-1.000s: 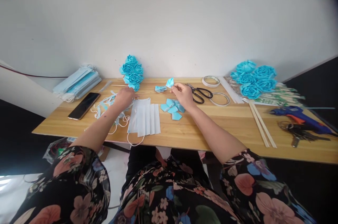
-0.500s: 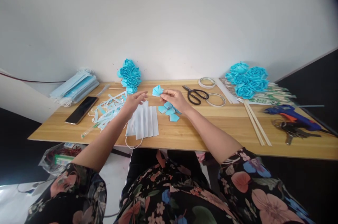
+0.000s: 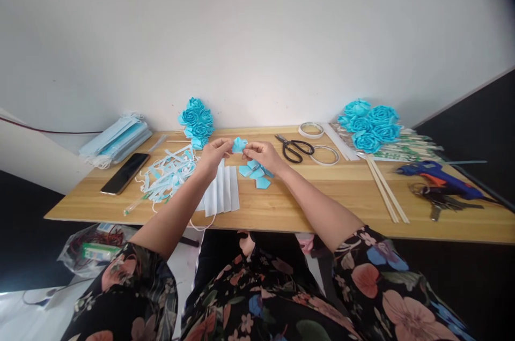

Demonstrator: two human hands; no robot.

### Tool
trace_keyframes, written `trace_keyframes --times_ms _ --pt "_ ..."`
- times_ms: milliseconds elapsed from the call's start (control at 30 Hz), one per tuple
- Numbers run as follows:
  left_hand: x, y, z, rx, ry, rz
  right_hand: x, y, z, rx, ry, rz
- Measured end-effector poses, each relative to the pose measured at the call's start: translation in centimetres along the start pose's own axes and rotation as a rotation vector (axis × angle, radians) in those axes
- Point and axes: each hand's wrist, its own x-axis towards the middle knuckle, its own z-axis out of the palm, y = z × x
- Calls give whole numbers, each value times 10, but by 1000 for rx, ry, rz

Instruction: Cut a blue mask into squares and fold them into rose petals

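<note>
Between my two hands is a small folded blue petal piece, held above the table. My left hand pinches its left side, and my right hand grips its lower right edge. Several more cut blue pieces lie in a small pile just below my right hand. Under my left forearm are pleated white face masks, one with its ear loop hanging over the table edge. A heap of blue and white cut strips lies left of my left hand.
Black-handled scissors and two tape rolls lie to the right. Beyond them are blue fabric roses, wooden sticks and a blue glue gun. At left are a phone, stacked masks and more roses.
My left hand has moved right, from open beside the blue piece to pinching its left side. My right hand keeps its hold. The view has shifted slightly.
</note>
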Motion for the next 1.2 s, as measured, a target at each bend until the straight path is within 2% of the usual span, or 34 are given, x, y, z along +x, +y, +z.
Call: trace_keyframes --times_ms 100,267,500,700,800,867,933,1000,1200 --pt "3 1 1 35 3 12 1 0 -2 4 -13 4" --pt "4 0 1 124 -3 48 4 0 -7 70 39 -3" --pt "9 1 3 133 33 71 6 7 -9 25 49 -6" --pt "8 -1 6 121 11 71 7 12 -8 -26 54 -4" --pt "11 1 3 106 -5 75 9 11 -11 -48 115 -14" --pt "19 3 0 128 -28 93 10 10 -15 -19 205 -27" --pt "30 2 -4 227 -59 89 12 10 -19 40 305 -19" --pt "45 -2 -9 421 -84 76 13 11 -22 96 383 9" --pt "88 -20 -16 1074 -63 216 15 14 -24 178 480 75"
